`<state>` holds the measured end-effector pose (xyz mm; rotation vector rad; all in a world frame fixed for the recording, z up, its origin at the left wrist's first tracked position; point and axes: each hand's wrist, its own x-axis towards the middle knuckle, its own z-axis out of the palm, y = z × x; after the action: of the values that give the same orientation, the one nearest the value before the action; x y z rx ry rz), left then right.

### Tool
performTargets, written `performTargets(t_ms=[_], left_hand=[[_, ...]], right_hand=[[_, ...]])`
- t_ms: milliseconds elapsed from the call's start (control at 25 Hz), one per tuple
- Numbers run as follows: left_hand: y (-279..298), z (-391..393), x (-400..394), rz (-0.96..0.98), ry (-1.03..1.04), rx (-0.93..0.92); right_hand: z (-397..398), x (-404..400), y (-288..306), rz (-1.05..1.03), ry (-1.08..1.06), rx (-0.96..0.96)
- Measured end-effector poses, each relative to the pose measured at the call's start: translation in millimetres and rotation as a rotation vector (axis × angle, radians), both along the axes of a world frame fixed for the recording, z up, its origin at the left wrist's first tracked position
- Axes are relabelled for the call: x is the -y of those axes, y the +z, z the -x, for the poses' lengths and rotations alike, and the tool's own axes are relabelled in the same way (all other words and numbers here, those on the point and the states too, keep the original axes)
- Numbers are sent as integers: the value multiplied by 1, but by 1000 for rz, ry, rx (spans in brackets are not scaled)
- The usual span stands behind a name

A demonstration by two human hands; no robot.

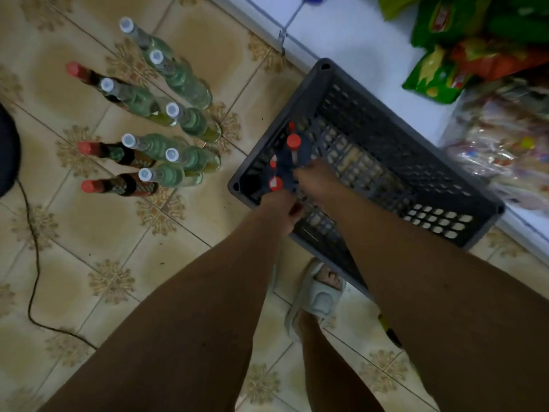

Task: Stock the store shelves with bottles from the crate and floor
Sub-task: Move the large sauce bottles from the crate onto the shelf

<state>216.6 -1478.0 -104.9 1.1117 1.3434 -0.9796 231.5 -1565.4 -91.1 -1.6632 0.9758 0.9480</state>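
A dark grey plastic crate (395,162) sits on the tiled floor against a white shelf. Dark bottles with red caps (293,141) stand in its left corner. Both my hands reach into that corner. My left hand (279,208) grips a red-capped bottle (275,183) near the crate's front wall. My right hand (315,176) grips the neck of the taller red-capped bottle. On the floor to the left stand several clear bottles with white caps (172,110) and three dark red-capped bottles (89,185).
A white shelf base (356,34) runs along the upper right, carrying green and orange snack packets (436,75) and clear bags (505,138). A black cable (34,263) snakes over the floor at left. My sandalled foot (318,295) stands just below the crate.
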Motion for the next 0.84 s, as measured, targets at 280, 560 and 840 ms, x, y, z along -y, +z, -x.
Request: performTargets(t_ms=[280, 560, 840], left_hand=[[-17, -13, 2, 56, 48, -42], [-12, -19, -11, 172, -12, -66], [58, -34, -6, 183, -109, -148]], right_hand=[[-24, -1, -37, -78, 56, -2], [-22, -2, -44, -239, -270, -99], [20, 39, 25, -285, -672, -103]])
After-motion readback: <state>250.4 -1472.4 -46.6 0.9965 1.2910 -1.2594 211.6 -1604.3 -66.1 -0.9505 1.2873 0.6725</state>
